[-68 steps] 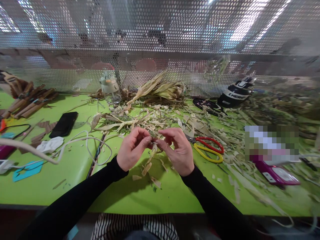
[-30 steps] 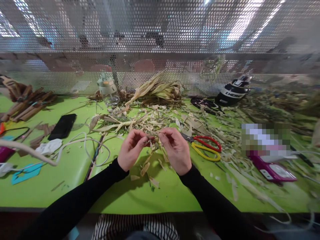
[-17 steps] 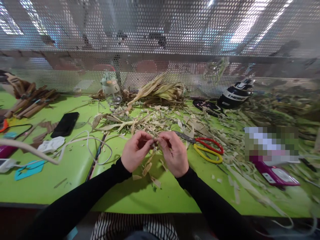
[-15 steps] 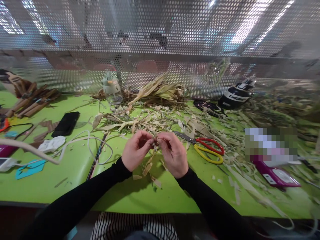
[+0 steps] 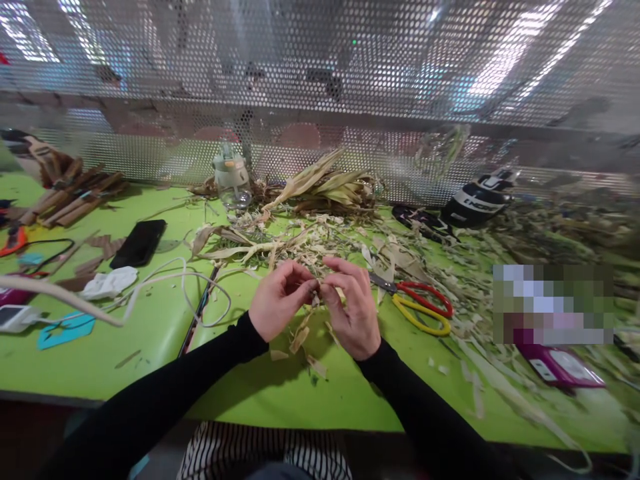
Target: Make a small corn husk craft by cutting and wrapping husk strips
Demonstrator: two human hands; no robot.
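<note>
My left hand point(image 5: 281, 299) is closed in a pinch on a small dried husk piece point(image 5: 316, 291), mostly hidden by the fingertips. Facing it, my right hand point(image 5: 354, 310) touches the same piece with its thumb and a bent finger, while the index finger is lifted away. Thin dry husk scraps point(image 5: 300, 337) lie on the green tabletop just below my hands. Close to my right hand rest scissors point(image 5: 423, 310) with one red and one yellow handle. A heap of dried husk shreds point(image 5: 320, 237) spreads just beyond my fingertips.
Bundled dry husks point(image 5: 330, 187) lie behind the heap, next to a clear bottle point(image 5: 233, 177). A black bottle point(image 5: 477, 200) leans at the back right. Leftward are a phone point(image 5: 139, 243), a white cable point(image 5: 185, 280) and brown sticks point(image 5: 80, 193). Perforated metal point(image 5: 320, 60) closes off the back.
My right index finger has lifted and straightened away from the pinch. The left hand keeps its hold. The whole view has shifted slightly.
</note>
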